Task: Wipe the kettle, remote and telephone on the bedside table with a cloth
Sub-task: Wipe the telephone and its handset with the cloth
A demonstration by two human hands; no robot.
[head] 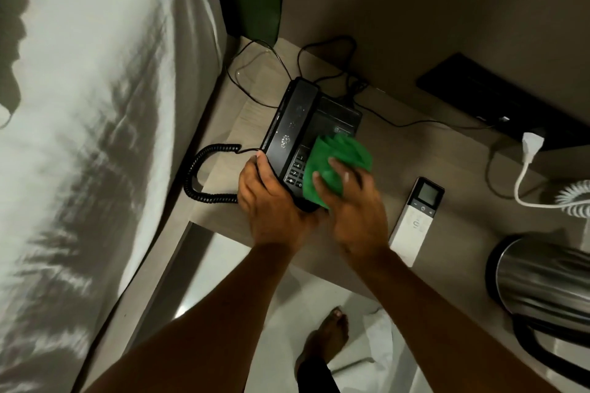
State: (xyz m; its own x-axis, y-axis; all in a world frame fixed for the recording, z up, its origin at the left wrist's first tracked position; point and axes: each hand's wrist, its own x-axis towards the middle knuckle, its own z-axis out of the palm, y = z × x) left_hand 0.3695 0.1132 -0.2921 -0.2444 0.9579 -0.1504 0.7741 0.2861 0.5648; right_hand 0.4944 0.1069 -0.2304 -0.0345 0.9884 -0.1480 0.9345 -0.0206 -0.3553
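L hand (266,193) grips phone (306,134) near edge, counter (447,150) centre-left. R hand (352,198) presses green cloth (335,158) on keypad. Remote (416,222) just right; kettle (542,277) far right.

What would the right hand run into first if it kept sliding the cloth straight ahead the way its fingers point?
The right hand points up along the telephone. Its green cloth would probably cross the dark display panel first, then the cables behind it; depth is unclear.
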